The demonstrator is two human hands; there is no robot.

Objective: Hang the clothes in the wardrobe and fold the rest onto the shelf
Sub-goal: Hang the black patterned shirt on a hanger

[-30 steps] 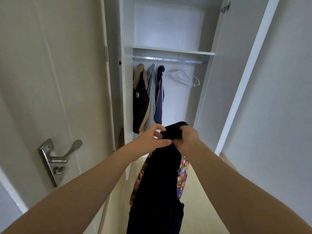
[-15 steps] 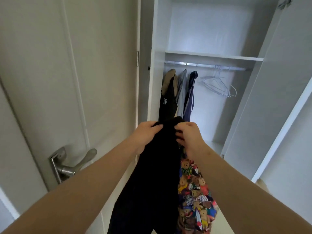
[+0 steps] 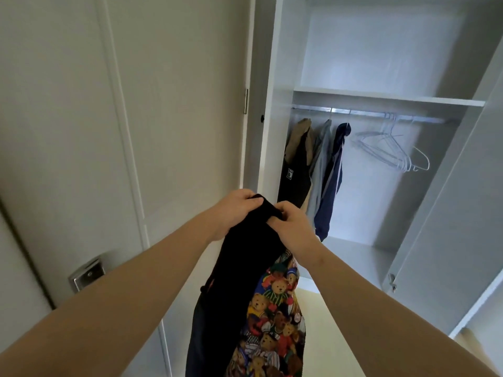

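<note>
**At wardrobe front: black garment pinched in both hands, no hanger yet**

Far left is the room door (image 3: 81, 131) and its handle plate (image 3: 87, 276).

Left hand (image 3: 234, 210): fingers curled over the top edge of the black garment (image 3: 245, 268), gripping it. The garment hangs straight down between my forearms. Bear-print cloth (image 3: 275, 308) hangs along its right side; can't tell if that's lining or a separate piece.

Right hand (image 3: 291, 224): thumb and fingers closed, pinching the same edge, close to the left.

Further right, three hung clothes (image 3: 319, 164) on the rail (image 3: 367, 113), then the empty hangers (image 3: 392, 151), with the shelf (image 3: 381, 95) above.

My read on doing this well: find the collar or shoulders first. Hold with one hand, free the other for a hanger.

Versus half a second back: same two-hand grip. The door lever is now hidden behind my left forearm, and the wardrobe fills more of the view.
</note>
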